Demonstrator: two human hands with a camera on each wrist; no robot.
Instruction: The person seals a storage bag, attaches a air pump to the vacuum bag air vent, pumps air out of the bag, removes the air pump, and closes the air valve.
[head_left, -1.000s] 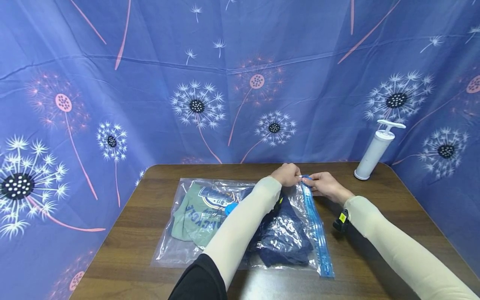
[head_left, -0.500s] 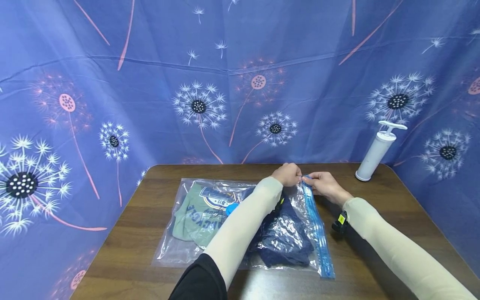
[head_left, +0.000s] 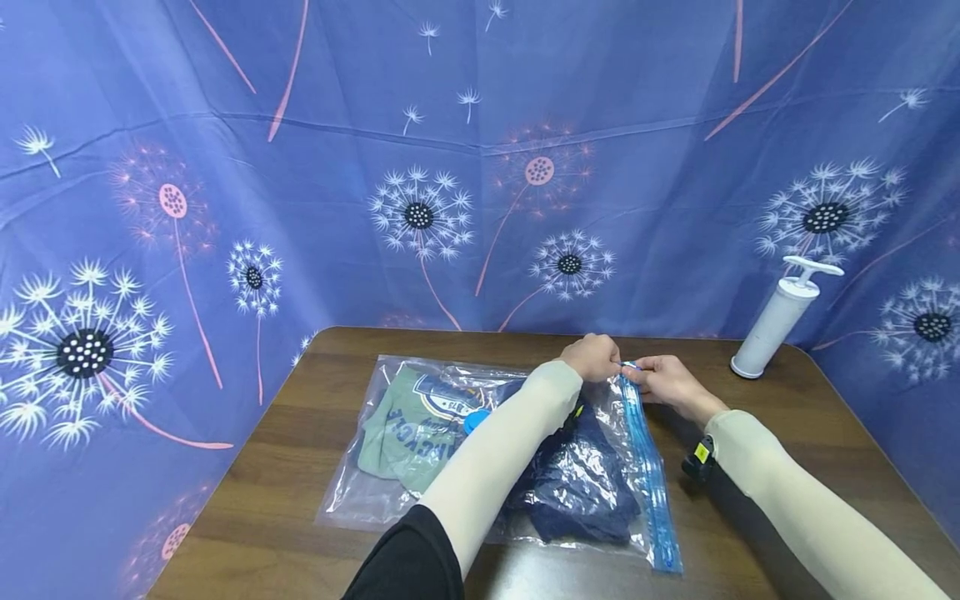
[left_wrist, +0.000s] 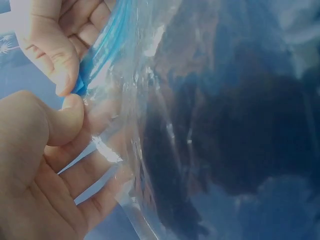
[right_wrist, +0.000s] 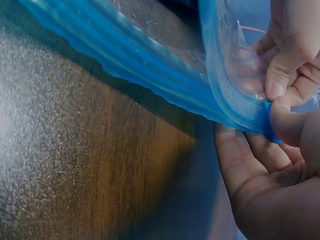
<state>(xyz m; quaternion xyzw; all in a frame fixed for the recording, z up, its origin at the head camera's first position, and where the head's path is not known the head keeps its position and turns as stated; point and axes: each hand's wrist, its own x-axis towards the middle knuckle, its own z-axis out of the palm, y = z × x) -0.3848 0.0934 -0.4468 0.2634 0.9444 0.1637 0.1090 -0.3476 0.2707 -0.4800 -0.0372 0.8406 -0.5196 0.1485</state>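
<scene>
Little has changed: both hands stay at the far end of the blue zip strip [head_left: 648,467]. The left hand [head_left: 596,357] and right hand [head_left: 667,382] pinch it, fingers curled. The clear bag [head_left: 390,492] of clothes lies flat on the wooden table [head_left: 277,433]; a white pump [head_left: 776,321] stands by the blue curtain [head_left: 225,125].

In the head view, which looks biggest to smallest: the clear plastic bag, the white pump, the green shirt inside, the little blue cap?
1. Clear plastic bag.
2. Green shirt, partly hidden by the arm.
3. White pump, though it stands farther off.
4. Blue cap, mostly hidden.
</scene>
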